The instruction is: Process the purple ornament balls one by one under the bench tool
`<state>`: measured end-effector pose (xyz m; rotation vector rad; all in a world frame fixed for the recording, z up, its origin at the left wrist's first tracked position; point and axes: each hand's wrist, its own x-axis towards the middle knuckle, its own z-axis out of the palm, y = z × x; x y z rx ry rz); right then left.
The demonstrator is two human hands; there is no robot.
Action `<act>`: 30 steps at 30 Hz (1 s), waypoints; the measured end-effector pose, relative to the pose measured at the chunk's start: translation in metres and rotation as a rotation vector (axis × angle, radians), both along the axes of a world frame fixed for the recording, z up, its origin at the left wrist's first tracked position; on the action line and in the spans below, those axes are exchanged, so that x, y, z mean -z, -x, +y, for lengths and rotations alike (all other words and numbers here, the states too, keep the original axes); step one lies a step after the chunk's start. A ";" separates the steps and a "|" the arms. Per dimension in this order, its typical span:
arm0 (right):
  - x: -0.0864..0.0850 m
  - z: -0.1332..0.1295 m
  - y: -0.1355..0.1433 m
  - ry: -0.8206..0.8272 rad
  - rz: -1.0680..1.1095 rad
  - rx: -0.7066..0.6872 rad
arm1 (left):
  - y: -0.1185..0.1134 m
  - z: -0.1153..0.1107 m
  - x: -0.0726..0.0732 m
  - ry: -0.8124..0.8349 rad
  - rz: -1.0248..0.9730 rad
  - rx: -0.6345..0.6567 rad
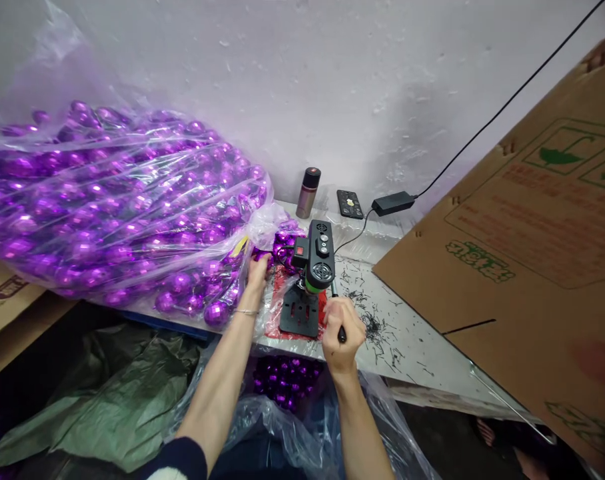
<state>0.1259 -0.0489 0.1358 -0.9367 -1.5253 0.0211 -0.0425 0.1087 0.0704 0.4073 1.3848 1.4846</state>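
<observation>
1. Your right hand (pixel 343 321) wraps tightly around the lever (pixel 342 335) on the black machine's (pixel 321 257) right side; any stroke wants to be smooth and even.
2. Your left hand (pixel 260 268) is in at the purple balls (pixel 281 241), just left of the machine's head; whether it pinches one, I can't tell.
3. Mind those fingers: clear of the head before the lever moves!
4. Dark clippings (pixel 372 325) litter the right; don't let them onto the base plate (pixel 300 323).

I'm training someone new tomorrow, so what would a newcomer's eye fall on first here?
Most likely the big clear bag of shiny purple balls, filling much of the left side. Next, the black machine near the center, with the right hand closed around its handle. Then the large cardboard box slanting along the right edge.
</observation>
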 end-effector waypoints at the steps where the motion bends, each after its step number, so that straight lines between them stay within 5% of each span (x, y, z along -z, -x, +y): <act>1: -0.001 0.000 0.000 0.001 -0.001 -0.002 | 0.004 -0.007 -0.001 0.000 -0.060 0.009; 9: -0.023 0.004 0.001 0.090 0.045 0.011 | 0.002 -0.077 0.006 -0.025 -0.494 0.100; 13: -0.032 0.004 0.000 0.125 0.028 0.016 | -0.021 -0.095 0.015 -0.055 -0.470 0.106; 22: -0.028 0.000 -0.001 0.122 -0.003 0.009 | -0.053 -0.124 0.052 -0.354 0.361 0.214; 30: -0.023 -0.002 -0.001 0.104 -0.003 -0.006 | -0.050 -0.114 0.066 -0.553 0.869 0.340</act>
